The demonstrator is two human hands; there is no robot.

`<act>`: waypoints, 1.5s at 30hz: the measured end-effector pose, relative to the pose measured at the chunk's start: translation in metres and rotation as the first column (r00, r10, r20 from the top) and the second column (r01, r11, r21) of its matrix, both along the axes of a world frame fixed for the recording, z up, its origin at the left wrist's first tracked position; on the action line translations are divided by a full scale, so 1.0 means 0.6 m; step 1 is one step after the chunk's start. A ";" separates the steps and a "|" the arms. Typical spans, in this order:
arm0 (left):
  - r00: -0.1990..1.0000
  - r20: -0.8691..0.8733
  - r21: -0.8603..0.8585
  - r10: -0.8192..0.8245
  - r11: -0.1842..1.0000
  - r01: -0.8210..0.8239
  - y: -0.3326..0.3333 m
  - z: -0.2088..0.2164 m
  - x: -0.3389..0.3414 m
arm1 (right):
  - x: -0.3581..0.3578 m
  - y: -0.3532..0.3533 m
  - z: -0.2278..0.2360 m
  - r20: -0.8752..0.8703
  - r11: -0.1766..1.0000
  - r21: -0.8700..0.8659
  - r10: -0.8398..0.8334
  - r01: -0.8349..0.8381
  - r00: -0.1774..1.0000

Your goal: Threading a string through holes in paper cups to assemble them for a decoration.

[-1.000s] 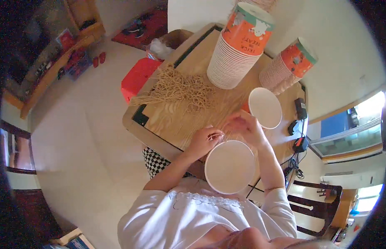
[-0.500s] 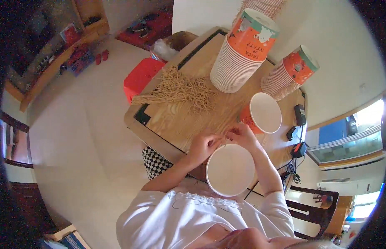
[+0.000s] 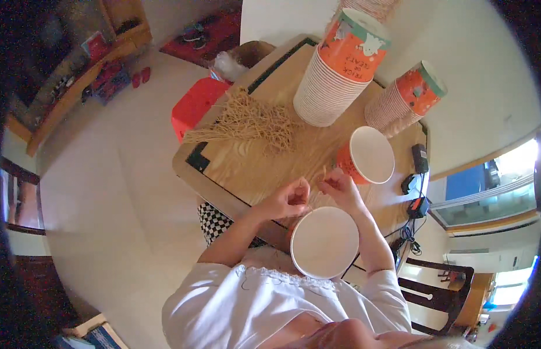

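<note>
Both hands have their fingers curled in, the left hand [image 3: 292, 199] near the right hand [image 3: 338, 184]; whether they pinch a thin strand cannot be told. The round paper tub with white interior [image 3: 324, 243] sits just bodyward of them, its outer wall mostly hidden. Beyond the right hand stand an orange, white-lined paper tub [image 3: 372, 155] and two upside-down stacks of orange-and-green paper tubs [image 3: 340, 67]. Tangled tan twine [image 3: 253, 123] lies beyond the left hand on the wood-grain worktop [image 3: 253, 171]; pale floor [image 3: 107, 203] spreads leftward.

Daylight from right-hand windows [image 3: 518, 154] — panes blown out, sheen on tabletop [image 3: 241, 168]. Far left dim, grainy — fisheye bends edges.
</note>
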State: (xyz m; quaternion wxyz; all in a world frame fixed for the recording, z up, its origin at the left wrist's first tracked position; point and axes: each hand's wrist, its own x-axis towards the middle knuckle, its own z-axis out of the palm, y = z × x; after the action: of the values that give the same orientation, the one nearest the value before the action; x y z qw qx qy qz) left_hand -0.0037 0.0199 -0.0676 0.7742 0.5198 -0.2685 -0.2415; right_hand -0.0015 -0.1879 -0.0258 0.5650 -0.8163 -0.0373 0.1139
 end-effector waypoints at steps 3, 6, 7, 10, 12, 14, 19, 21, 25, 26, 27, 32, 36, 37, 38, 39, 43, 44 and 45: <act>0.981 -0.139 -0.078 -0.132 0.989 0.122 0.008 -0.009 0.010 | -0.002 -0.003 -0.008 -0.009 0.997 0.039 0.070 -0.070 0.997; 0.999 -0.001 -0.001 -0.046 0.999 0.046 -0.004 -0.026 0.014 | -0.003 0.001 -0.001 -0.044 0.988 0.076 0.138 -0.134 0.990; 0.992 0.122 0.017 0.025 0.999 -0.027 -0.010 -0.031 0.015 | -0.003 0.002 0.002 -0.060 0.985 0.073 0.164 -0.159 0.985; 0.863 0.500 0.170 0.077 0.968 -0.185 -0.014 -0.046 0.022 | 0.001 -0.001 0.001 -0.065 0.967 -0.166 0.183 -0.192 0.981; 0.926 0.366 0.192 0.087 0.967 -0.167 -0.015 -0.046 0.016 | 0.003 -0.004 -0.005 -0.047 0.966 -0.179 0.181 -0.187 0.982; 0.970 0.224 0.212 0.097 0.966 -0.146 -0.015 -0.052 0.015 | 0.004 -0.006 -0.002 -0.030 0.964 -0.193 0.179 -0.181 0.983; 0.996 0.084 0.039 -0.038 0.999 0.035 0.005 -0.049 0.026 | 0.000 -0.006 0.012 -0.064 0.978 0.009 0.210 -0.209 0.976; 0.948 0.312 0.155 -0.056 0.988 0.007 0.011 -0.045 0.036 | 0.001 -0.006 0.009 -0.086 0.983 0.014 0.181 -0.181 0.980; 0.887 0.461 0.378 -0.018 0.908 -0.178 0.003 -0.027 0.022 | 0.009 -0.009 0.001 -0.142 0.979 -0.058 0.183 -0.193 0.973; 0.888 0.459 0.379 -0.020 0.908 -0.176 -0.002 -0.023 0.017 | 0.008 -0.010 0.002 -0.143 0.980 -0.057 0.182 -0.192 0.973; 0.861 0.508 0.406 0.009 0.880 -0.249 -0.006 -0.020 0.012 | 0.006 -0.009 0.004 -0.059 0.964 -0.142 0.220 -0.227 0.974; 0.743 0.654 0.279 0.145 0.866 -0.415 -0.013 -0.027 0.008 | -0.003 -0.008 0.025 0.037 0.954 -0.174 0.255 -0.245 0.966; 0.927 0.346 0.251 0.147 0.937 -0.242 -0.023 -0.040 0.006 | -0.009 -0.013 0.042 0.014 0.881 -0.416 0.256 -0.227 0.967; 0.965 0.195 0.177 0.176 0.961 -0.211 -0.026 -0.050 0.005 | -0.011 -0.012 0.046 0.013 0.852 -0.484 0.235 -0.200 0.972; 0.965 0.195 0.178 0.178 0.961 -0.213 -0.025 -0.060 0.005 | -0.012 -0.012 0.051 0.012 0.852 -0.484 0.238 -0.202 0.971; 0.995 -0.017 0.171 0.100 0.981 -0.096 -0.023 -0.054 0.007 | -0.015 -0.014 0.055 0.047 0.862 -0.471 0.236 -0.187 0.971; 0.885 -0.465 0.048 -0.025 0.997 0.053 -0.020 -0.017 0.002 | -0.025 -0.014 0.067 0.163 0.896 -0.414 0.247 -0.161 0.955; 0.885 -0.466 0.051 -0.025 0.997 0.054 -0.020 -0.009 0.000 | -0.028 -0.014 0.067 0.163 0.897 -0.411 0.245 -0.160 0.956; 0.870 -0.493 0.054 -0.018 0.997 0.051 -0.020 -0.003 -0.002 | -0.030 -0.013 0.066 0.173 0.887 -0.438 0.242 -0.146 0.955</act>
State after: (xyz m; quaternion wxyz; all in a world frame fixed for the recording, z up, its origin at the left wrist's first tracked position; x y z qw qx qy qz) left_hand -0.0047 0.0079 -0.0696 0.7952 0.4613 -0.0638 -0.3882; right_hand -0.0196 -0.1957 0.0138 0.3539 -0.9183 -0.1567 0.0835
